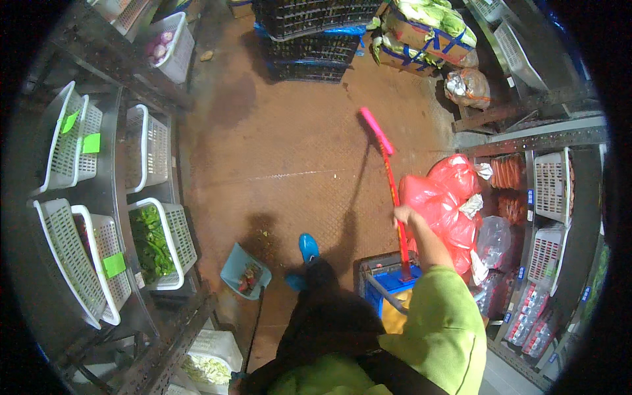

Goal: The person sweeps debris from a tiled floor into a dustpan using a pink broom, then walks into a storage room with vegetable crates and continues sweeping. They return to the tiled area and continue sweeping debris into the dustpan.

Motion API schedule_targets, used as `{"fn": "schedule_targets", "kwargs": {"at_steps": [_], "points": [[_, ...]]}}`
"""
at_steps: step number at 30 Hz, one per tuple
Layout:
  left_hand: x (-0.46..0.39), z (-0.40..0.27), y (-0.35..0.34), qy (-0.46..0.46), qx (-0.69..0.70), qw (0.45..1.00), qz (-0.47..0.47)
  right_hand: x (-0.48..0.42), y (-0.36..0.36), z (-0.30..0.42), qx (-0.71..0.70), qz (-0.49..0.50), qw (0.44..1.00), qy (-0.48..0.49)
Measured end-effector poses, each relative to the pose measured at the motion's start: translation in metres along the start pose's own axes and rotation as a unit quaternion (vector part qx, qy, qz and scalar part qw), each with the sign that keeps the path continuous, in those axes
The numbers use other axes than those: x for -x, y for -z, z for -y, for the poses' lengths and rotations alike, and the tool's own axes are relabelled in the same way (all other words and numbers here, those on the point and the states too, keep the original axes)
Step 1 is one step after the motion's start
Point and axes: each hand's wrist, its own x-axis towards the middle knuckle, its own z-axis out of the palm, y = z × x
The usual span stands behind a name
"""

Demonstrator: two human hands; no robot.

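Note:
My right hand (406, 215) grips the red handle (390, 175) of a broom on the right. Its bright pink head (376, 131) points away from me, at or just above the brown floor; contact is hard to tell. The handle's near end overlaps a blue crate (390, 281) in the view. To the left of my blue boots (308, 247) sits a light blue dustpan (232, 266) with reddish and brown scraps (249, 279) in it. Its dark long handle (255, 321) runs back towards me. My left hand is out of view.
Shelves with white baskets (168, 247) line the left side, one holding green peppers (150, 242). Red plastic bags (439, 207) are piled at right beside shelving. Black crates (311, 54) and boxes of cabbage (429, 34) stand ahead. Small debris (266, 237) lies near the dustpan.

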Motion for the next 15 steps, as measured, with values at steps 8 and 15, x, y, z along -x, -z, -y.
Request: {"fn": "schedule_targets", "kwargs": {"at_steps": [8,15], "points": [[-0.010,0.018,0.025,-0.042,-0.010,0.999,0.019,0.048,-0.192,-0.061,-0.134,-0.044,0.989,-0.036],[-0.045,0.087,0.072,-0.123,0.054,0.988,0.073,0.165,-0.164,-0.099,-0.037,0.171,0.982,-0.068]]}}
